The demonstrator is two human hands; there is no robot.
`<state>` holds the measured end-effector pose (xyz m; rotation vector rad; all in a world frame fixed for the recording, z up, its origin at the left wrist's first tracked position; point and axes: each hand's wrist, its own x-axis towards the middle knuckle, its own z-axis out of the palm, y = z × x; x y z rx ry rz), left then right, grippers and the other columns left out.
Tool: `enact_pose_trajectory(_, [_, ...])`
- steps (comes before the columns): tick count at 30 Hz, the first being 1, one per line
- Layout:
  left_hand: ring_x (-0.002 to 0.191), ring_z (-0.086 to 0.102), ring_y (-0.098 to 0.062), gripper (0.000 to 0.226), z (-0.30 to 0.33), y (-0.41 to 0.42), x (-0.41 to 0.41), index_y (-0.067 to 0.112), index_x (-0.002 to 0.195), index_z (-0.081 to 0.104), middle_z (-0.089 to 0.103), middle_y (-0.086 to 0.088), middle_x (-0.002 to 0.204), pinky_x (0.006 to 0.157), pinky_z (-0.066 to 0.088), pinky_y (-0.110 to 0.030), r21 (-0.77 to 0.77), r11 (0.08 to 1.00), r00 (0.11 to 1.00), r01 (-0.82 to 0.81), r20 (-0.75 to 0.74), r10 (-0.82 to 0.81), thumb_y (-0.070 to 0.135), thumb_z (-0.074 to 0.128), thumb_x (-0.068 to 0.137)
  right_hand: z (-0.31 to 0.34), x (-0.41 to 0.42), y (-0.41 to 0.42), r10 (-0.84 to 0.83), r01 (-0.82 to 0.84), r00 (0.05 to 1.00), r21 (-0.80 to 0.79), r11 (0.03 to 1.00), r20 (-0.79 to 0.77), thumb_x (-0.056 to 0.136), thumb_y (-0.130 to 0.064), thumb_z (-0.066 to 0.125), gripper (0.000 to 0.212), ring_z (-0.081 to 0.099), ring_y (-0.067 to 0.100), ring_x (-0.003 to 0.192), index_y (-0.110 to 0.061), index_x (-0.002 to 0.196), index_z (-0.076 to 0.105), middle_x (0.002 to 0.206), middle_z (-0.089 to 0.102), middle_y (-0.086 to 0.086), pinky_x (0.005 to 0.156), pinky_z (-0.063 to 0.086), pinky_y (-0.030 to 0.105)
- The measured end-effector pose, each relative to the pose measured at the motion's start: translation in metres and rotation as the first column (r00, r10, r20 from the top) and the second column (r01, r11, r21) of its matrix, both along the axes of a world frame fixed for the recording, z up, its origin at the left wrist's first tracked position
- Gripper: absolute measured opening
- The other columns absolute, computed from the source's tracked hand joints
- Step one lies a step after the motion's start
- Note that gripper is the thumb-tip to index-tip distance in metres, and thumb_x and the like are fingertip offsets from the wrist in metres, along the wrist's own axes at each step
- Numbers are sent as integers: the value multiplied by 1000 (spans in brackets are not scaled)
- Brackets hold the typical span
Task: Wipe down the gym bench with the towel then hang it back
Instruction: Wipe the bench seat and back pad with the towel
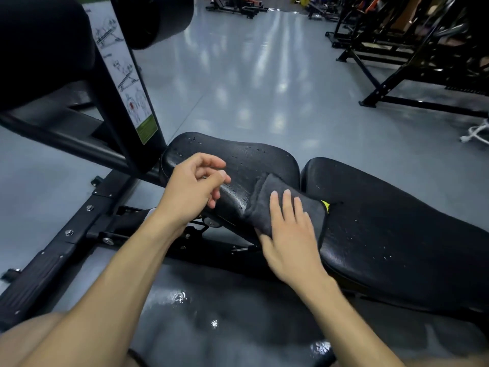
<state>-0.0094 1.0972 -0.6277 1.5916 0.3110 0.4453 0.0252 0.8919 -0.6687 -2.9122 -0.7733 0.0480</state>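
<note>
Here, right hand (288, 234) pressed flat on fuzzy dark towel (267, 202) — droplet-beaded black vinyl bench (238, 157), left hand (190, 189) loosely curled, empty.

No wording can be read anywhere. The instruction sticker (124, 75) on the machine's black upright post (137, 144) carries exercise diagrams, a body figure with red-marked muscles, and a green panel at its foot whose print is too small to make out.

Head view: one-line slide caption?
Right hand presses dark towel flat across wet bench seat pad; left hand hovers loosely curled, empty.
</note>
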Motion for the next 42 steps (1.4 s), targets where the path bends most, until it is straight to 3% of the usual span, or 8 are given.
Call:
enact_pose_trajectory(4, [53,55,-12,15,3,3,-4,27,95,67,75,-7,85,43,44,-23,9,1000,1000,-1,29,0,19,69,83,10,30,-14,95,-82,994,204,976,-56,93,-66,49,85,7,28,158,-21,161,24,172,12,7,127,14,47])
enact_pose_trajectory(8, [50,52,-10,14,2,8,-13,28,92,67,75,-5,83,41,41,-23,-18,999,998,-36,44,37,16,69,84,-5,44,-1,131,-121,990,148,982,-60,77,-89,34,109,-17,26,158,-32,164,-1,172,-14,-2,128,-5,49])
enact_pose_trajectory(16, [45,43,-10,14,-1,14,-30,14,98,62,74,-5,79,40,33,-21,-62,992,992,-113,44,116,1,64,92,-4,67,53,-19,19,1000,142,990,2,91,-76,17,92,-10,34,159,-25,165,-3,173,-8,10,127,-2,53])
enact_pose_trajectory(22, [45,38,-9,13,-1,17,-24,16,97,64,74,-3,77,46,29,-24,-104,984,989,-144,19,147,3,65,93,-31,5,22,429,-456,885,161,875,179,83,-54,51,94,2,28,160,-24,165,15,173,5,4,127,7,49])
enact_pose_trajectory(28, [46,39,-8,11,-7,22,-39,17,95,66,76,-4,80,50,33,-26,-78,981,984,-175,13,176,6,67,92,1,75,54,-25,30,999,242,970,-23,102,-57,33,76,-1,23,160,-23,164,6,173,2,5,129,1,44])
enact_pose_trajectory(35, [45,39,-6,15,-15,20,-35,23,90,68,76,-2,79,43,35,-18,-44,981,982,-189,-4,189,8,68,92,-32,1,43,484,-517,840,88,852,246,78,-50,53,97,4,26,160,-19,164,19,173,8,5,129,7,47])
enact_pose_trajectory(39, [48,46,-4,9,-19,23,-43,28,89,70,76,-1,83,49,39,-16,-2,983,983,-185,6,185,19,70,88,2,74,55,146,-136,989,356,925,0,99,-44,50,75,9,23,159,-22,163,18,172,14,5,127,2,39])
enact_pose_trajectory(42, [48,49,-5,7,-20,28,-50,25,91,71,77,0,84,50,44,-18,27,979,980,-200,6,200,19,69,88,7,76,65,-13,12,1000,274,962,1,103,-54,36,76,-4,21,160,-19,164,8,173,-1,4,129,-2,41])
